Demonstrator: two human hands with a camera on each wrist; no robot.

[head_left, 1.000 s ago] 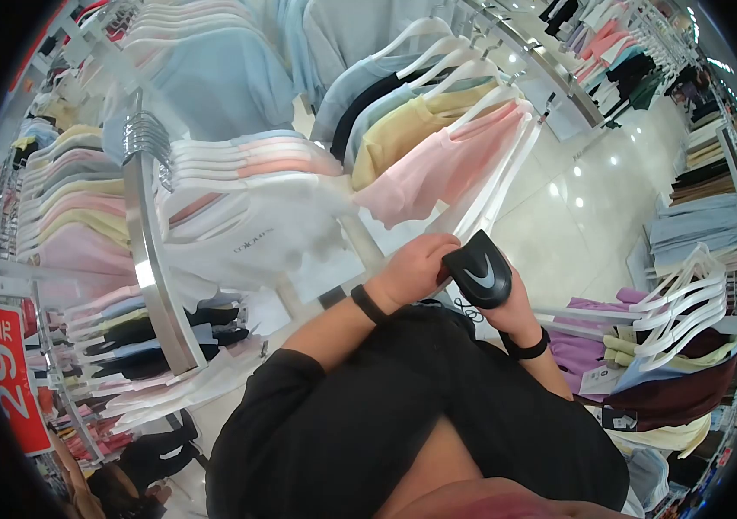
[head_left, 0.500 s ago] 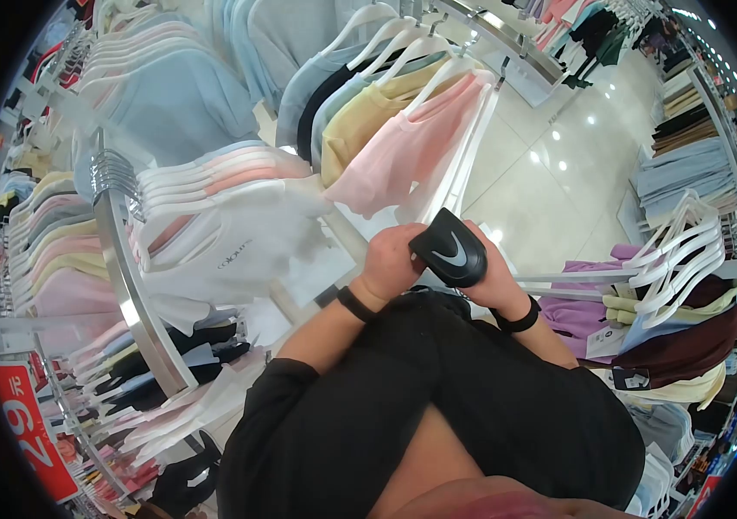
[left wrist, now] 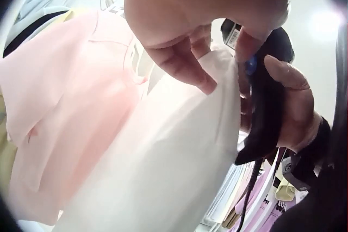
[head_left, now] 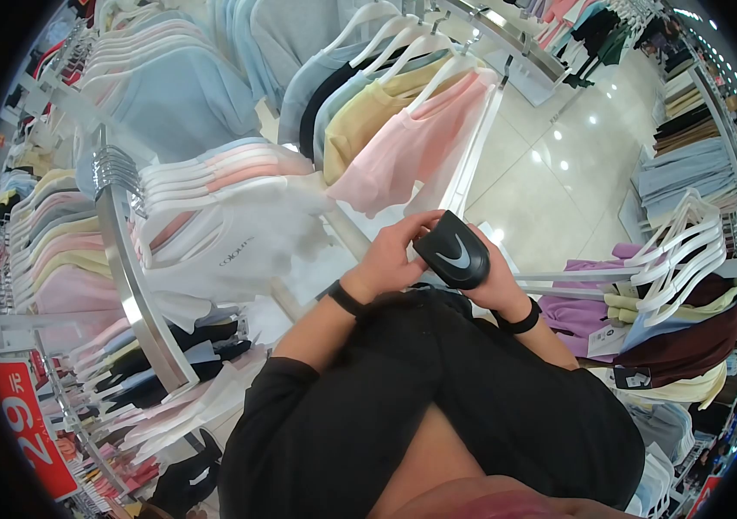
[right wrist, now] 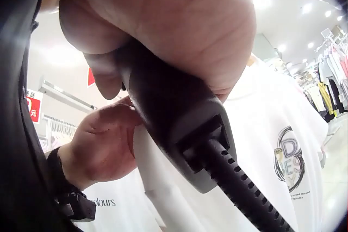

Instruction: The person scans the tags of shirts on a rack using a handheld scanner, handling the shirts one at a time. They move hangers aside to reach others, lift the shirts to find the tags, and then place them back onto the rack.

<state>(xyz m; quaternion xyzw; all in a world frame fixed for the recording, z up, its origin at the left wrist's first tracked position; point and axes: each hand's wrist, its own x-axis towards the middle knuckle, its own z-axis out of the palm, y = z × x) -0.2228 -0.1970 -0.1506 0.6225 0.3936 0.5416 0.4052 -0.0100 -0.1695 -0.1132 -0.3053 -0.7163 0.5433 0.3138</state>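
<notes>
My right hand (head_left: 495,272) grips a black corded handheld barcode scanner (head_left: 453,251) with a grey curved mark on its top. Its ribbed cable (right wrist: 239,183) runs down from the handle end. A blue button (left wrist: 250,66) shows beside the right thumb in the left wrist view. My left hand (head_left: 388,257) is just left of the scanner and pinches the upper edge of a white T-shirt (left wrist: 157,161). A small barcode label (left wrist: 233,36) shows between the left hand and the scanner. The shirt's front, in the right wrist view, carries a round printed design (right wrist: 290,158).
A pink top (head_left: 411,147) and a yellow top (head_left: 360,125) hang beside the white shirt on the metal rail (head_left: 507,39). Another rack of white shirts (head_left: 230,233) stands left. Bare white hangers (head_left: 684,251) and purple clothes (head_left: 571,316) are at right, a red price sign (head_left: 31,428) at lower left.
The head view has shifted, so the racks stand further left than at first. My left hand has drawn slightly left, its fingers now less bunched. The scanner stays in my right hand.
</notes>
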